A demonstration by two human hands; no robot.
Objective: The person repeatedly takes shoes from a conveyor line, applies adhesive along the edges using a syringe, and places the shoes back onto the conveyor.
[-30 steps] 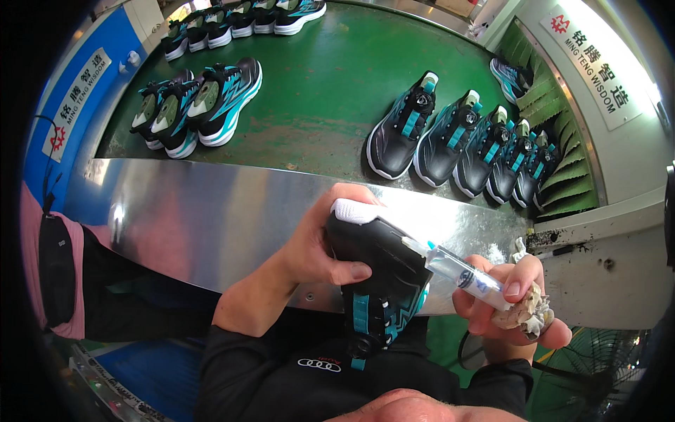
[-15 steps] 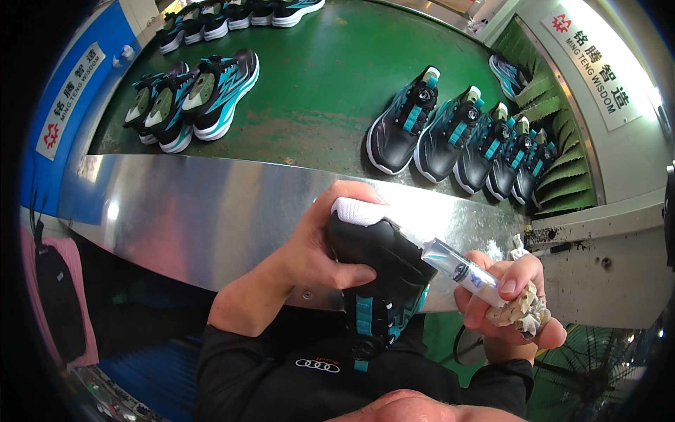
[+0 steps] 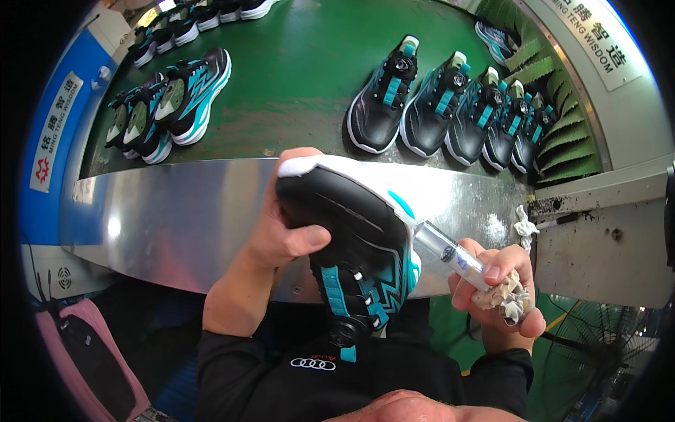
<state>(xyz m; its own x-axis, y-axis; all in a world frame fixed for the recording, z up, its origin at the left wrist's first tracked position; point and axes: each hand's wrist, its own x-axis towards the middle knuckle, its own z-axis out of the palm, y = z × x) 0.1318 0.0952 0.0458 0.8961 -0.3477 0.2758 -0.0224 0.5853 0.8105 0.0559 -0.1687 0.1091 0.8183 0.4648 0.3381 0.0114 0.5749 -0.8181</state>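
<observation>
A black and teal sneaker (image 3: 348, 235) with a white sole is tipped toe-up above the metal ledge, its dial and teal straps hanging lowest. My left hand (image 3: 278, 228) grips it round the toe end, thumb pressed on the black upper. From the other side, my right hand (image 3: 503, 278) holds a clear syringe (image 3: 450, 253) whose front end meets the seam between upper and sole. A crumpled off-white wad (image 3: 508, 299) is also pinched in that hand, by the syringe's back end. The contact spot's fine detail is too small to tell.
Several matching sneakers (image 3: 430, 105) stand at the right of the green belt (image 3: 288, 91), with others (image 3: 193, 98) at its left and far end. A shiny metal ledge (image 3: 204, 211) runs before me. Green fringed strips (image 3: 573, 137) hang right; a fan (image 3: 608, 337) stands lower right.
The sneaker has turned in my left hand, showing more of its side and sole edge. Both hands sit slightly further left, and the whole view has shifted a little. The syringe stays against the shoe.
</observation>
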